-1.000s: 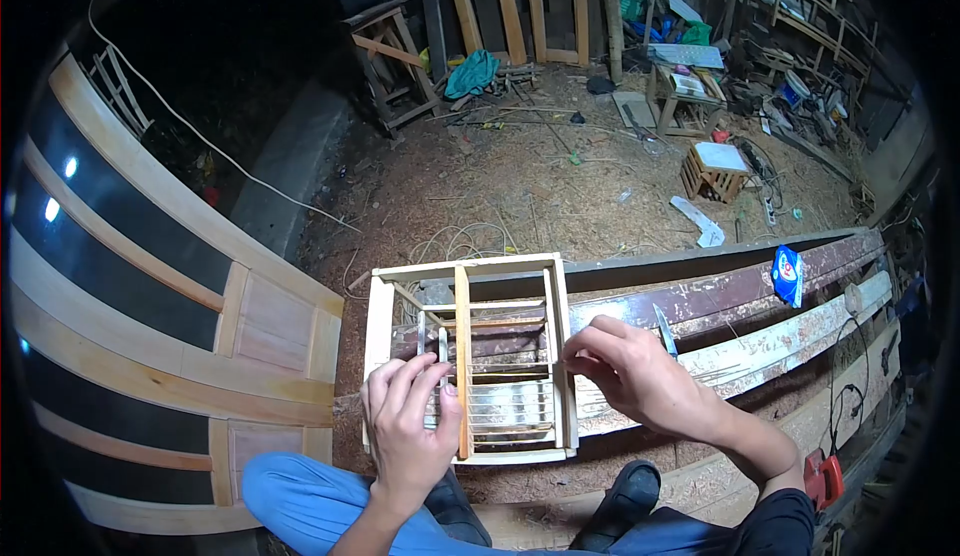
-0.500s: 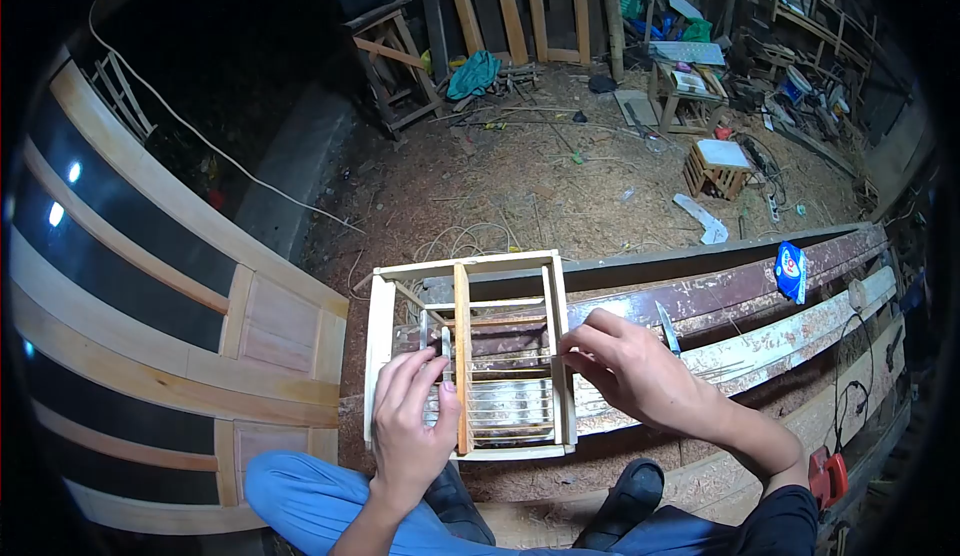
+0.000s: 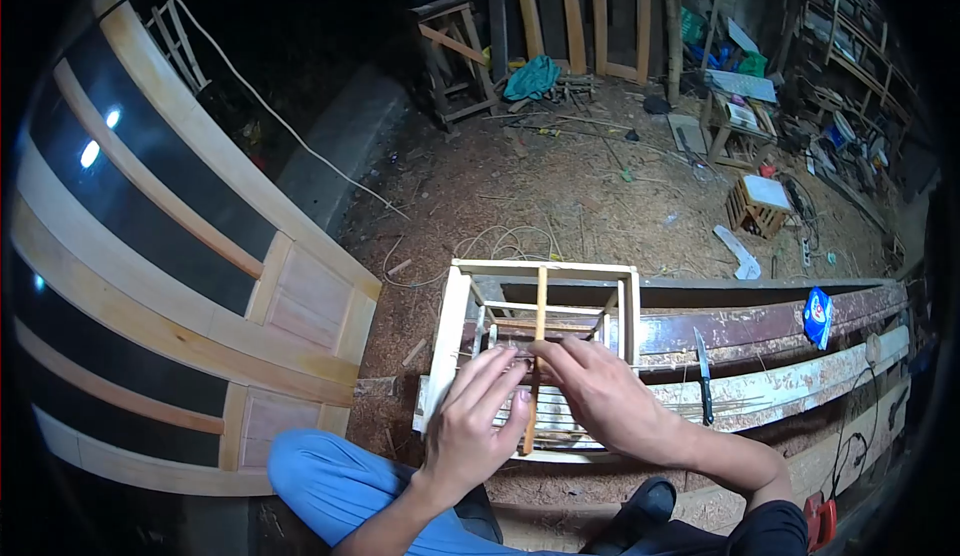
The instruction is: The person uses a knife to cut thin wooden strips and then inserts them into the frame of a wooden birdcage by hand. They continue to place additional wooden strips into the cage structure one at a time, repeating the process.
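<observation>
A small wooden frame (image 3: 448,328) with thin slats rests on planks in front of me. An orange-brown bar (image 3: 541,301) runs down its middle. My left hand (image 3: 478,421) is over the frame's left half, fingers bent together near the bar. My right hand (image 3: 605,396) reaches over the right half, its fingertips closed at the bar, close to those of my left hand. What either hand pinches is too small to make out. A knife (image 3: 704,376) with a black handle lies to the right of the frame.
Large panelled wooden doors (image 3: 200,356) stand at the left. Long planks (image 3: 780,386) stretch rightward, bearing a blue packet (image 3: 817,318). A red tool (image 3: 820,523) is at the lower right. Beyond are a slatted crate (image 3: 758,206) and a small cluttered table (image 3: 735,116).
My right hand has moved from the frame's right side to the middle bar, beside my left hand. The view has shifted, and the knife shows more fully.
</observation>
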{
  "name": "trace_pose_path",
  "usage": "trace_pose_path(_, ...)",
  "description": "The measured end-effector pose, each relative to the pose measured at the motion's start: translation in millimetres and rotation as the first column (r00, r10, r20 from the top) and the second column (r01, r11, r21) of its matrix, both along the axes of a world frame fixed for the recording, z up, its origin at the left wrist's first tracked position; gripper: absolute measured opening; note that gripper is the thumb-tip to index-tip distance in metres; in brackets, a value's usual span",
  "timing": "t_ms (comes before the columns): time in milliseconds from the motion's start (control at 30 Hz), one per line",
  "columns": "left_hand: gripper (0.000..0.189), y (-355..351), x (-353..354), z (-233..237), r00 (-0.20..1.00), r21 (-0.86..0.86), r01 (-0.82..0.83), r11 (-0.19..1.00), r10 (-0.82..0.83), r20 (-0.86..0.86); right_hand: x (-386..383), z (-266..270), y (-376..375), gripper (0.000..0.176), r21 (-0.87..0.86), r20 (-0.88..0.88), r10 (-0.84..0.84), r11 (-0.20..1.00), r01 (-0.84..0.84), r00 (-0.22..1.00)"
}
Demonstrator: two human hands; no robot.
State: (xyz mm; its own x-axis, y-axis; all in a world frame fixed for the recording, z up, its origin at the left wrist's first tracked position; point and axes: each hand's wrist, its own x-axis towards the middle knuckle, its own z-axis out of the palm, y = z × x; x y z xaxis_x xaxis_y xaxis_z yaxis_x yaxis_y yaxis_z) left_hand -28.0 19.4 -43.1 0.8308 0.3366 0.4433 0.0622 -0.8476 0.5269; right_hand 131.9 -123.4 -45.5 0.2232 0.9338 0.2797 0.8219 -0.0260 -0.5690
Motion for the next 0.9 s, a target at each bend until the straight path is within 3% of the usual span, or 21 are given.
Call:
trace_pose_path(67, 0.030, 7.8, -6.4, 4.3, 0.999, -0.005, -0.041, 0.999, 0.041, 0.032, 0.3, 2.4, -0.1, 0.056, 0.020, 0.014, -0.005, 1.000, 0.004, 1.000)
trace_pose_path(167, 0.038, 26.0, -19.5, 6.8, 0.966, 0.194, -0.247, 0.950, 0.256, -0.024, -0.3, 1.8, -0.4, 0.052, 0.036, 0.092, -0.046, 0.998, 0.043, 0.995)
trace_pose_path(300, 0.042, 34.0, -22.8, -9.5, 0.947, 0.092, -0.319, 0.943, 0.322, -0.019, 3.4, -0.9, -1.6, 0.041, 0.018, 0.101, -0.068, 0.998, 0.066, 0.993)
trace_pose_path(367, 0.044, 29.2, -21.2, -8.8, 0.947, -0.195, -0.322, 0.926, 0.316, -0.062, 2.5, 0.4, -1.0, 0.039, 0.041, 0.091, -0.069, 0.997, 0.066, 0.993)
trace_pose_path(400, 0.044, 26.7, -21.2, -5.3, 0.947, -0.193, -0.322, 0.927, 0.315, -0.067, 2.2, 1.1, -1.2, 0.038, 0.066, 0.081, -0.062, 0.996, 0.056, 0.995)
trace_pose_path(467, 0.045, 22.7, -22.1, 2.0, 0.922, -0.471, -0.385, 0.794, 0.317, -0.220, 4.8, 3.9, -2.6, 0.036, 0.060, 0.024, -0.047, 0.997, 0.045, 0.999)
trace_pose_path(500, 0.045, 24.5, -23.6, -1.9, 0.921, -0.468, -0.388, 0.794, 0.319, -0.223, 6.0, 3.6, -3.7, 0.036, 0.056, -0.002, -0.031, 0.998, 0.032, 1.000)
trace_pose_path(567, 0.045, 30.0, -27.6, -14.7, 0.952, -0.202, -0.302, 0.932, 0.286, -0.106, 8.2, 3.5, -4.6, 0.036, 0.051, -0.033, -0.016, 0.999, 0.018, 0.999)
trace_pose_path(600, 0.045, 30.8, -27.2, -16.7, 0.952, -0.201, -0.302, 0.932, 0.285, -0.109, 9.6, 3.7, -4.6, 0.038, 0.078, 0.000, -0.004, 0.997, 0.004, 1.000)
trace_pose_path(667, 0.044, 32.0, -25.4, -19.0, 0.963, -0.028, -0.269, 0.963, 0.269, -0.025, 11.9, 7.5, -5.8, 0.039, 0.104, 0.031, 0.002, 0.995, -0.005, 1.000)
trace_pose_path(800, 0.043, 27.6, -23.4, -17.5, 0.955, -0.039, -0.296, 0.954, 0.295, -0.021, 12.6, 12.9, -7.0, 0.045, 0.043, 0.058, 0.043, 0.998, -0.045, 0.997)
trace_pose_path(867, 0.042, 22.5, -23.1, -10.3, 0.933, -0.367, -0.360, 0.858, 0.335, -0.132, 12.9, 12.0, -6.2, 0.047, 0.030, 0.062, 0.045, 0.998, -0.047, 0.997)
trace_pose_path(900, 0.042, 22.6, -22.4, -10.2, 0.933, -0.368, -0.358, 0.858, 0.334, -0.132, 13.5, 12.1, -5.6, 0.048, 0.052, 0.035, 0.047, 0.997, -0.049, 0.998)
